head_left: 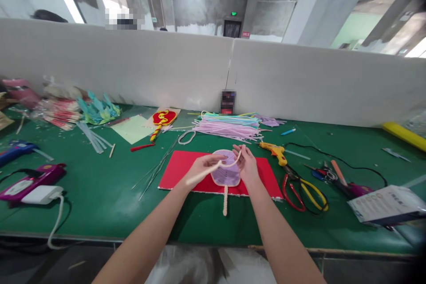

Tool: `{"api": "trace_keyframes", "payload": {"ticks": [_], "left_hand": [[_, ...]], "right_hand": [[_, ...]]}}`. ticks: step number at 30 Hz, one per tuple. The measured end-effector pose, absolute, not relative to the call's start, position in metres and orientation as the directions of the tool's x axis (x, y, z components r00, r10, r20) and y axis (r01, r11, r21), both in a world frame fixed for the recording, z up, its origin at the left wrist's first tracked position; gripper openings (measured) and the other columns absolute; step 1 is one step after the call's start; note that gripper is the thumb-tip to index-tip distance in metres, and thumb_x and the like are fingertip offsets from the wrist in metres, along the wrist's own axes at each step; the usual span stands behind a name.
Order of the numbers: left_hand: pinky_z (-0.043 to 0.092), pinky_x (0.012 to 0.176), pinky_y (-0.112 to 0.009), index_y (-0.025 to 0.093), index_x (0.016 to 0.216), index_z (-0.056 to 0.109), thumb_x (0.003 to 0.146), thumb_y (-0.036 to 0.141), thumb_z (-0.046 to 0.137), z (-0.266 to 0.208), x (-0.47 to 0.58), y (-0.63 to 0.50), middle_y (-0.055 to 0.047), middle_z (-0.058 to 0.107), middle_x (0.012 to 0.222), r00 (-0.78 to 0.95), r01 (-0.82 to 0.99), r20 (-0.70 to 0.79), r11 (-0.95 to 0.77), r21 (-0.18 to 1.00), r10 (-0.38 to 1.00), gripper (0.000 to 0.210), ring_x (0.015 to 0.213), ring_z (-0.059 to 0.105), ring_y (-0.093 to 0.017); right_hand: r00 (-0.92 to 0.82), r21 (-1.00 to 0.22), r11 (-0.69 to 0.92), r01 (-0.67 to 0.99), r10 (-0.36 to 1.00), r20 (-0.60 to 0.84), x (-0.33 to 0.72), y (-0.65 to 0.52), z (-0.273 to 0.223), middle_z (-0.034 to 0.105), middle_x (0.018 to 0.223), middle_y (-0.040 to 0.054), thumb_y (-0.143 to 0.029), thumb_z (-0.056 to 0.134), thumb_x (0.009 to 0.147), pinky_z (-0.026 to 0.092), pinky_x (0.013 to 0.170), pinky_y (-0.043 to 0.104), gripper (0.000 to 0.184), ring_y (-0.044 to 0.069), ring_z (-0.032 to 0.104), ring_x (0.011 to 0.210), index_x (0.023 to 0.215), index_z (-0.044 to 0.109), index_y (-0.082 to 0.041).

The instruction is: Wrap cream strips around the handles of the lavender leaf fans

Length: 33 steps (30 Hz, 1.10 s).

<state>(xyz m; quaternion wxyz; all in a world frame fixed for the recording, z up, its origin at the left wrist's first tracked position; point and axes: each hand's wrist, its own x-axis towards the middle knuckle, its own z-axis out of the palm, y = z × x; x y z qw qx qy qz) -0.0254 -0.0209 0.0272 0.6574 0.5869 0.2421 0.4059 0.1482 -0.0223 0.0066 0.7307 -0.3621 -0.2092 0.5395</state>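
Observation:
A cream pipe cleaner (203, 173) runs between my two hands, bent in a curve. My left hand (207, 163) has its fingers closed on the pipe cleaner near its bend. The far end is pinched in the fingertips of my right hand (245, 159). Beneath them lies a fan-shaped piece (226, 177) with a lilac face, a cream rim and a cream handle that points toward me. It rests on a red board (186, 171), and its handle reaches past the board's near edge. My hands partly hide its upper part.
Behind the board is a pile of lilac and mint pipe cleaners (229, 128). A red and yellow fan (163, 120) lies to its left. Pliers (302, 191), a yellow glue gun (274, 151) and a white packet (388, 206) are at right. A power strip (43, 177) sits at left.

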Motion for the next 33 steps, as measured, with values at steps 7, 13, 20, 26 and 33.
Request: {"api": "trace_keyframes", "payload": {"ticks": [7, 13, 20, 26, 33], "left_hand": [[0.043, 0.087, -0.037, 0.015, 0.094, 0.065, 0.067, 0.021, 0.065, 0.019, -0.024, -0.017, -0.012, 0.065, 0.103, 0.522, -0.286, 0.151, 0.005, 0.958, 0.839, 0.027, 0.098, 0.058, -0.024], [0.049, 0.070, -0.030, 0.014, 0.069, 0.061, 0.063, 0.033, 0.070, 0.019, -0.025, -0.016, -0.007, 0.068, 0.073, 0.376, -0.400, 0.083, 0.081, 0.913, 0.923, 0.022, 0.070, 0.064, -0.018], [0.050, 0.067, -0.025, 0.014, 0.076, 0.062, 0.059, 0.026, 0.075, 0.021, -0.030, -0.012, -0.003, 0.068, 0.073, 0.274, -0.546, 0.066, 0.098, 0.832, 0.960, 0.025, 0.073, 0.064, -0.016], [0.049, 0.066, -0.025, 0.014, 0.077, 0.063, 0.061, 0.032, 0.073, 0.014, -0.034, -0.008, -0.003, 0.068, 0.071, 0.267, -0.605, 0.071, 0.110, 0.788, 0.961, 0.026, 0.073, 0.065, -0.016], [0.048, 0.068, -0.023, 0.013, 0.077, 0.064, 0.066, 0.027, 0.070, 0.014, -0.035, -0.007, -0.005, 0.069, 0.077, 0.283, -0.616, 0.070, 0.125, 0.778, 0.957, 0.019, 0.075, 0.064, -0.015]], "right_hand": [[0.358, -0.749, 0.165, -0.642, 0.928, -0.102, 0.151, -0.020, 0.001, 0.071, 0.083, 0.0018, -0.033, 0.071, 0.064, 0.050, 0.055, 0.019, 0.024, 0.014, 0.067, 0.073, 0.078, 0.058, -0.019], [0.334, -0.779, 0.139, -0.612, 0.938, -0.095, 0.150, -0.018, -0.001, 0.071, 0.081, 0.0025, -0.032, 0.072, 0.062, 0.050, 0.052, 0.018, 0.025, 0.013, 0.066, 0.067, 0.078, 0.058, -0.019], [0.350, -0.787, 0.128, -0.604, 0.930, -0.117, 0.151, -0.021, 0.004, 0.071, 0.078, 0.0018, -0.032, 0.071, 0.063, 0.049, 0.050, 0.015, 0.021, 0.012, 0.066, 0.066, 0.075, 0.059, -0.019], [0.390, -0.775, 0.158, -0.612, 0.913, -0.122, 0.151, -0.023, 0.007, 0.071, 0.076, 0.0021, -0.029, 0.067, 0.068, 0.049, 0.051, 0.015, 0.015, 0.012, 0.066, 0.068, 0.074, 0.059, -0.018], [0.401, -0.761, 0.162, -0.628, 0.906, -0.138, 0.155, -0.021, 0.003, 0.071, 0.077, 0.0023, -0.028, 0.067, 0.069, 0.050, 0.052, 0.014, 0.014, 0.011, 0.066, 0.070, 0.074, 0.059, -0.018]]}}
